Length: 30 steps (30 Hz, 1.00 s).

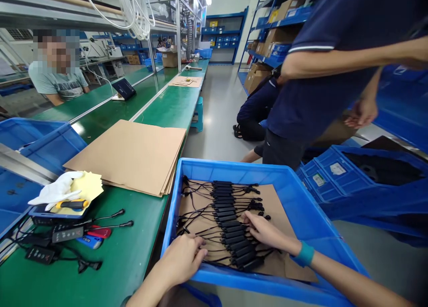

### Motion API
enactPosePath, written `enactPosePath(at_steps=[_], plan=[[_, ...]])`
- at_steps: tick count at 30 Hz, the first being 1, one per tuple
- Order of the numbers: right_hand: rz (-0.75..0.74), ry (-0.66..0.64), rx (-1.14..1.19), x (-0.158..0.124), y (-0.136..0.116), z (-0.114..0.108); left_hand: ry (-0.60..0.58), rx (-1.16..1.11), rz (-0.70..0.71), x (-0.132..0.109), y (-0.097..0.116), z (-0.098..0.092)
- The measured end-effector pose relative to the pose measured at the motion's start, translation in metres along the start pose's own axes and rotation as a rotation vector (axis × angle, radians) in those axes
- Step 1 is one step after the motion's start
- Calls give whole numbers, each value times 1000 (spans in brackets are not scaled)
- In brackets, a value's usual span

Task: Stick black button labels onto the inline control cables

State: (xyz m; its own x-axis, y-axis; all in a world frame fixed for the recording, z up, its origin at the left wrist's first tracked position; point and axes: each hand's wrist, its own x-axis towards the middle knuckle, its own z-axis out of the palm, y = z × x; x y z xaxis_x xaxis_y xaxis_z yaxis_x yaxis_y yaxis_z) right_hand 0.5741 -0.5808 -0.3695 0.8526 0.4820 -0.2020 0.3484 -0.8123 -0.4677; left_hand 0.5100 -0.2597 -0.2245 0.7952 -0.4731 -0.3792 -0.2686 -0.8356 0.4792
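Observation:
A blue plastic bin (267, 288) in front of me holds a row of black cables with slim inline modules (227, 207), laid side by side on a cardboard sheet (274, 205). My left hand (183, 259) is over the near left side of the bin, its fingers curled beside the thin leads. What lies inside those fingers is hidden. My right hand (262, 229), with a teal band on its wrist, reaches into the bin from the right. Its fingers are bent together on the cable ends beside the middle modules.
Flat cardboard sheets (130, 153) are stacked on the green bench (117, 258). Left of the bin are labelled black boxes with leads (68, 232), a white glove (62, 189) and a screwdriver (74, 204). A person (310, 84) stands close on the right; another (60, 82) sits across the bench.

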Motion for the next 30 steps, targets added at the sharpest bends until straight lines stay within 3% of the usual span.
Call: enactPosePath(at_steps=[6, 15, 24, 30], plan=[[25, -4, -75, 7, 14, 13, -6, -5, -10, -1, 2, -1], [-58, 64, -174, 14, -2, -1, -7, -8, -7, -1, 1, -2], [-51, 106, -79, 25, -1, -8, -14, -3, -6, -1, 0, -1], [52, 143, 33, 46, 14, -5, -16, -15, 4, -2, 2, -3]])
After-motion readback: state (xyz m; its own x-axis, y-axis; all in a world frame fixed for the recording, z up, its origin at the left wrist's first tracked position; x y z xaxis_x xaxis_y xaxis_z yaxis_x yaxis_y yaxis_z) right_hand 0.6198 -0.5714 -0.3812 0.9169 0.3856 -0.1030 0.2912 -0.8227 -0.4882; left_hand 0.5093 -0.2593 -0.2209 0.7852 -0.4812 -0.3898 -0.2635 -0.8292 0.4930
